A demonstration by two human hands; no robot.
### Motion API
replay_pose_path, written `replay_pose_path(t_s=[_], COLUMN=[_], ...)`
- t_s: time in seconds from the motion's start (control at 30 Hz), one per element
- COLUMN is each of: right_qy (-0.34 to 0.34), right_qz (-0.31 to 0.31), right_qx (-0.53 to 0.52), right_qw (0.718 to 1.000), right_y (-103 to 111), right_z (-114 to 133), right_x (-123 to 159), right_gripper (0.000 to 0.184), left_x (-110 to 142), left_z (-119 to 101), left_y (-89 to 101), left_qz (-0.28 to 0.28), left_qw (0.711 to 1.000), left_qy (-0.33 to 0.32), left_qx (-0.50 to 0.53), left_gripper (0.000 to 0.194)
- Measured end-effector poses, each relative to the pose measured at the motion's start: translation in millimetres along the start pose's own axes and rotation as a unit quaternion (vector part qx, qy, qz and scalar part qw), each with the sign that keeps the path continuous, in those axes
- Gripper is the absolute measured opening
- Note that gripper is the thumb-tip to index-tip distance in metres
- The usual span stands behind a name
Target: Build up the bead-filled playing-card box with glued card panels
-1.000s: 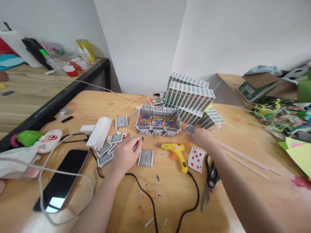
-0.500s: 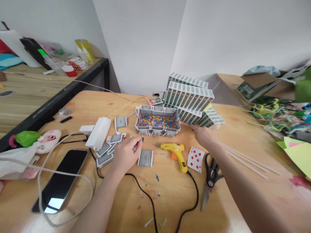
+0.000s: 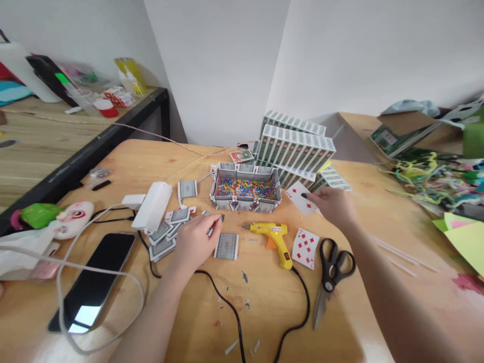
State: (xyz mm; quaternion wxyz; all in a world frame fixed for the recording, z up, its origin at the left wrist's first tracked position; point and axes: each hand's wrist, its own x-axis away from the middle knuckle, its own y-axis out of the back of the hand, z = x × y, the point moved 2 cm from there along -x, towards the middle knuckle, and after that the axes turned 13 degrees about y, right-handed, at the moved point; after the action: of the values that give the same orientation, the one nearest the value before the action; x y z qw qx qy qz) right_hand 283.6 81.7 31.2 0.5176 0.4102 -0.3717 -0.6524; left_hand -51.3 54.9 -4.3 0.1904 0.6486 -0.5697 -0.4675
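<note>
My right hand (image 3: 335, 204) pinches a playing card (image 3: 301, 198) with red diamonds, held face up just right of the open box (image 3: 245, 205). That box is built of grey-backed cards and holds many small coloured bits. My left hand (image 3: 196, 239) is closed, thumb and fingertips together around something small and dark that I cannot make out. Beside it lie a face-down card (image 3: 227, 246) and a loose pile of cards (image 3: 162, 248). Between my hands rests a yellow glue gun (image 3: 278, 237), with a seven of diamonds (image 3: 305, 248) to its right.
Black-handled scissors (image 3: 328, 277) lie near my right forearm, beside white glue sticks (image 3: 408, 254). Stacked card packs (image 3: 297, 146) stand behind the box. On the left are a phone (image 3: 94, 282), a white cable and a white block (image 3: 153, 206). The glue gun's black cord (image 3: 307, 302) runs forward.
The card in my right hand showed its grey back, then was mostly hidden, and now shows its face. My right hand has shifted slightly right. My left hand stays put.
</note>
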Motion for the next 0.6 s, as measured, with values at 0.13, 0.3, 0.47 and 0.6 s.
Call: replay_pose_path(t_s=[0.13,0.3,0.47,0.6], right_qy=[-0.042,-0.022,0.078,0.113], right_qz=[-0.018,-0.048,0.094,0.234], right_qx=[-0.135,-0.343,-0.498,-0.493], right_qw=[0.990,0.938,0.859,0.830], right_y=[1,8,5,-13], right_z=[4,29,77,111], right_x=[6,16,40,67], right_gripper=[0.035,0.042,0.033,0.024], left_x=[0,-1,0,4], left_z=[1,-3,-14,-23], left_y=[-0.7,2.3,4.5,3.7], left_qz=[0.003,0.028,0.192,0.290], left_qw=[1.000,0.998,0.925,0.837], left_qy=[0.002,0.037,0.141,0.151], left_qx=[0.005,0.050,0.295,0.439], left_gripper=[0.019,0.021,0.027,0.037])
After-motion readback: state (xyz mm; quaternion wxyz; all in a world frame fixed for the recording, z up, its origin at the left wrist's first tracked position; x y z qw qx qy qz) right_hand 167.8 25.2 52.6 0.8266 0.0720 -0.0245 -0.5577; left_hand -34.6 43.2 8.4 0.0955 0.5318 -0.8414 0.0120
